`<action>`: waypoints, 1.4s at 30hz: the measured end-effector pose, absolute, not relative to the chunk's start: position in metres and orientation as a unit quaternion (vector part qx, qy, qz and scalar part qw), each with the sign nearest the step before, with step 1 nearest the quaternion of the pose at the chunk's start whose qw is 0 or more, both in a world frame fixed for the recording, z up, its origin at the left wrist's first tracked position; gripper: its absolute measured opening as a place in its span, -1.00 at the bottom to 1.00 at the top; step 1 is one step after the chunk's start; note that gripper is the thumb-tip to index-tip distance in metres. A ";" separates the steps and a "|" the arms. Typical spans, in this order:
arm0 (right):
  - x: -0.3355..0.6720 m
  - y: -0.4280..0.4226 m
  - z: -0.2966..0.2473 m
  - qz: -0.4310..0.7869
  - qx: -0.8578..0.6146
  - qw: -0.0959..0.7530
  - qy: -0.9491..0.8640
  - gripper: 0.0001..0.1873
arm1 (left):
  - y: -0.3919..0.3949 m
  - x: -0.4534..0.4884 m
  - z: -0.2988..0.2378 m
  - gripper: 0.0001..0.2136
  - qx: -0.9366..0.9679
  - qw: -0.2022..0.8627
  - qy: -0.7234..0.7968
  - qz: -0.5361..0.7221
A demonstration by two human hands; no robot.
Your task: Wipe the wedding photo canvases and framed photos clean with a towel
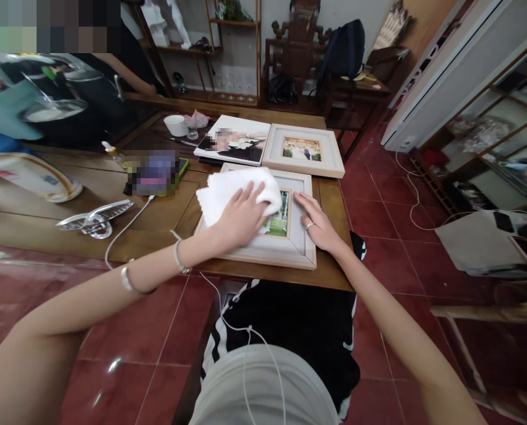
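My left hand [241, 219] is closed over a bunched white cloth [228, 188], pressing it onto a light wooden picture frame [272, 252]. The cloth hides the frame's upper left part and some of its small green picture [281, 227]. My right hand [318, 225], wearing a ring, lies along the right side of that frame with its fingers stretched over the rim; its thumb is hidden. Just beyond are a second framed picture [302, 149] and a photo print or album [234, 139] with a white border.
On the wooden table [183, 206] are a phone [154, 171] with a charging cable, a silver metal tool [95, 219], a dropper bottle [115, 154], a white cup [176, 125] and a blue-white package [28, 171]. A person's arm [133, 77] shows across the table. Chairs stand behind.
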State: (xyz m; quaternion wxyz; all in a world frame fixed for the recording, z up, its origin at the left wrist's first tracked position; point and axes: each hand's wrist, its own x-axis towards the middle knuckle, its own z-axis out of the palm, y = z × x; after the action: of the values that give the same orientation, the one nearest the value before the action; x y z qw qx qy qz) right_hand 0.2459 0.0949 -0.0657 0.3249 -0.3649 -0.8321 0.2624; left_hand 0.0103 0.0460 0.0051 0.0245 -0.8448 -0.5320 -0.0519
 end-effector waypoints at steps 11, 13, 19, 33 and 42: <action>0.244 0.093 -0.062 0.266 -0.383 0.333 -0.820 -0.48 | 0.021 0.035 0.011 -0.67 -0.897 0.000 -0.443 0.012; 0.243 0.093 -0.061 0.267 -0.388 0.334 -0.816 -0.46 | -0.011 0.040 0.018 -0.70 -0.906 -0.003 -0.422 0.024; 0.241 0.093 -0.060 0.264 -0.388 0.341 -0.815 -0.36 | -0.057 0.045 0.029 -0.77 -0.927 -0.027 -0.373 0.003; 0.240 0.091 -0.056 0.269 -0.400 0.337 -0.809 -0.34 | 0.009 0.050 0.008 -0.69 -0.906 0.050 -0.421 0.023; 0.241 0.090 -0.056 0.269 -0.399 0.322 -0.815 -0.37 | -0.044 0.004 0.046 -0.73 -0.895 0.032 -0.430 0.113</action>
State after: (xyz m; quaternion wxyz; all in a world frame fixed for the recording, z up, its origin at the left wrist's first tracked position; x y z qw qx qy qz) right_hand 0.2408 0.0898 -0.0562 0.3220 -0.3993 -0.8151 0.2691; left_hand 0.0041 -0.0444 0.0457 0.0319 -0.8954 -0.4295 0.1130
